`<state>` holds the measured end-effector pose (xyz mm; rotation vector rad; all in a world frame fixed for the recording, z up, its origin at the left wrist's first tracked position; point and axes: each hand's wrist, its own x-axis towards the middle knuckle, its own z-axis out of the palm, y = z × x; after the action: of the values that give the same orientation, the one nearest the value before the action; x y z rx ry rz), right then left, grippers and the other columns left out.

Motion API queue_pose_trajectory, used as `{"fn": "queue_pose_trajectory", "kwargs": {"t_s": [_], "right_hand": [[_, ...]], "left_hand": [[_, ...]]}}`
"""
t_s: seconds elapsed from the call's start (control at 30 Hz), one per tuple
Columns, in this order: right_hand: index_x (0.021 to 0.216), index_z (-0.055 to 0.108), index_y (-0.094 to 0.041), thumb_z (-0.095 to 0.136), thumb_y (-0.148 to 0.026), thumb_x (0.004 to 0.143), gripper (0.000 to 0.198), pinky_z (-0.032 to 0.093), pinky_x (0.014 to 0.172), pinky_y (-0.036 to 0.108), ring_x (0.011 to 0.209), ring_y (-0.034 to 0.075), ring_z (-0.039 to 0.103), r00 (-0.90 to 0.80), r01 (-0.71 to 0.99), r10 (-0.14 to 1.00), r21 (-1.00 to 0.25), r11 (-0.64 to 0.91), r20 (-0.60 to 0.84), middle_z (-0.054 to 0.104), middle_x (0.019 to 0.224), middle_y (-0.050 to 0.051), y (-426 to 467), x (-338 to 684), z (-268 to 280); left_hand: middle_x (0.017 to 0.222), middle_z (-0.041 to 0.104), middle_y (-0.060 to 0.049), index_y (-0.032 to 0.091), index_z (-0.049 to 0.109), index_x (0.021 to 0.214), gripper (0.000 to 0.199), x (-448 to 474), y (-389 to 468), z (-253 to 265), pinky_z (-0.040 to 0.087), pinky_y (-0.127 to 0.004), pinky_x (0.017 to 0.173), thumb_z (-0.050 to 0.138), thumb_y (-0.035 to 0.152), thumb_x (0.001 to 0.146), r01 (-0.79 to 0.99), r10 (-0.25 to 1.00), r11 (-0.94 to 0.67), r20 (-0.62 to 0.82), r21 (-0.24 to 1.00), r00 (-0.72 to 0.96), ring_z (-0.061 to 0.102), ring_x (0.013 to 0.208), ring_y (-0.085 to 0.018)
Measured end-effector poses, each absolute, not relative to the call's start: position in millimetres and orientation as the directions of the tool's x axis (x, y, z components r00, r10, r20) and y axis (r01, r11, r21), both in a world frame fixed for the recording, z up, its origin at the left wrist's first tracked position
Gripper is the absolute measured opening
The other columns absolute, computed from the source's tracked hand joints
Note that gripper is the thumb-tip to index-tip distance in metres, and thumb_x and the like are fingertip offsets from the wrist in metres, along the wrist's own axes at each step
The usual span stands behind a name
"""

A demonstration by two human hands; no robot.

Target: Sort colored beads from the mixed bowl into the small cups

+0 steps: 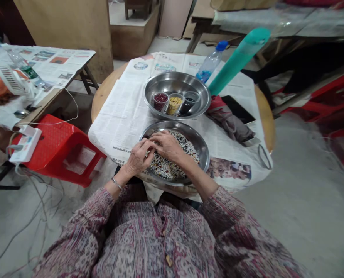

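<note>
In front of me a steel basin [204,154] holds a spread of mixed white, black, reddish and yellow grains and beans [174,164]. My left hand [139,156] is at the basin's left rim, fingers curled in a pinch. Against its fingertips lies my right hand [169,146], bent over the grains with its fingers closed together. Whatever the fingertips hold is too small or hidden. Behind stands a second steel basin [174,79] with three clear cups: red beans [161,98], yellow beans [175,102] and black beans [189,103].
Newspaper [117,116] covers the round table. To the right are a water bottle [209,63], a long green object [238,61], a folded umbrella [232,121] and a dark flat device [238,109]. A red stool [62,150] with a power strip [26,144] stands left.
</note>
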<state>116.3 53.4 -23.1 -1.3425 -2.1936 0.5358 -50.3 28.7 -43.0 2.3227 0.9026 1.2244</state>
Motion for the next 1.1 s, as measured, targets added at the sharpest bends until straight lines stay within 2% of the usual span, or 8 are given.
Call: {"fn": "queue_pose_trajectory", "kwargs": {"t_s": [0.07,0.2,0.37,0.5,0.6,0.7,0.87,1.1], "right_hand": [[0.101,0.076,-0.019,0.060,-0.023,0.090,0.019,0.045,0.100,0.044,0.111,0.026,0.057,-0.437,0.741,0.871,-0.460,0.489,0.222,0.072,0.116,0.011,55.8,123.1,-25.3],[0.097,0.075,-0.020,0.058,-0.021,0.092,0.018,0.048,0.096,0.041,0.102,0.024,0.060,-0.443,0.791,0.878,-0.381,0.478,0.182,0.071,0.104,0.009,49.4,147.2,-26.4],[0.098,0.073,-0.021,0.056,-0.020,0.092,0.018,0.051,0.088,0.038,0.094,0.022,0.066,-0.352,0.816,0.930,-0.451,0.362,0.111,0.071,0.101,0.008,22.5,176.6,-24.6],[0.116,0.068,-0.024,0.061,-0.026,0.092,0.025,0.053,0.090,0.040,0.098,0.022,0.066,-0.367,0.738,0.916,-0.549,0.393,0.163,0.069,0.108,0.008,-4.1,170.5,-24.3],[0.123,0.064,-0.025,0.063,-0.024,0.090,0.033,0.054,0.088,0.038,0.101,0.022,0.063,-0.455,0.711,0.874,-0.520,0.473,0.172,0.064,0.113,0.009,-14.7,154.6,-24.2],[0.111,0.069,-0.022,0.056,-0.012,0.089,0.027,0.053,0.083,0.034,0.094,0.020,0.063,-0.507,0.722,0.851,-0.473,0.505,0.135,0.065,0.105,0.008,-12.0,147.1,-25.2],[0.108,0.072,-0.021,0.045,-0.009,0.090,0.034,0.052,0.081,0.036,0.089,0.023,0.064,-0.303,0.831,0.928,-0.417,0.369,0.218,0.069,0.100,0.010,9.3,165.5,-29.8],[0.118,0.070,-0.019,0.049,-0.023,0.093,0.033,0.048,0.096,0.051,0.113,0.032,0.055,-0.117,0.917,0.941,-0.329,0.225,0.317,0.068,0.117,0.015,29.2,177.6,-41.0]], "left_hand": [[0.089,0.058,-0.005,0.020,0.052,0.092,0.010,-50.4,28.8,-42.2,0.050,-0.034,0.081,0.048,0.010,0.093,0.375,0.685,-0.728,0.589,0.574,0.428,0.057,0.087,-0.019],[0.086,0.058,-0.004,0.020,0.052,0.091,0.011,-51.3,28.5,-40.5,0.049,-0.033,0.079,0.047,0.010,0.092,0.386,0.694,-0.719,0.571,0.578,0.439,0.056,0.084,-0.018],[0.085,0.058,-0.004,0.020,0.053,0.091,0.010,-51.5,28.4,-41.0,0.048,-0.033,0.079,0.047,0.011,0.092,0.374,0.693,-0.720,0.574,0.585,0.436,0.056,0.083,-0.018],[0.085,0.058,-0.003,0.020,0.053,0.091,0.010,-51.0,29.0,-42.1,0.049,-0.033,0.078,0.048,0.011,0.091,0.383,0.693,-0.720,0.576,0.578,0.434,0.056,0.083,-0.018],[0.085,0.059,-0.003,0.020,0.054,0.092,0.011,-50.9,29.5,-42.5,0.049,-0.033,0.079,0.049,0.010,0.091,0.388,0.683,-0.730,0.588,0.562,0.433,0.056,0.083,-0.018],[0.084,0.059,-0.003,0.020,0.054,0.092,0.011,-50.8,30.1,-42.3,0.049,-0.033,0.079,0.049,0.010,0.092,0.384,0.672,-0.741,0.603,0.551,0.430,0.056,0.083,-0.017],[0.083,0.059,-0.003,0.020,0.054,0.091,0.012,-50.6,31.0,-42.8,0.049,-0.033,0.079,0.048,0.010,0.090,0.388,0.685,-0.728,0.588,0.565,0.430,0.056,0.081,-0.017],[0.091,0.063,-0.004,0.019,0.057,0.096,0.011,-51.5,32.4,-38.3,0.051,-0.033,0.085,0.051,0.011,0.093,0.414,0.664,-0.748,0.569,0.520,0.485,0.060,0.089,-0.018]]}}
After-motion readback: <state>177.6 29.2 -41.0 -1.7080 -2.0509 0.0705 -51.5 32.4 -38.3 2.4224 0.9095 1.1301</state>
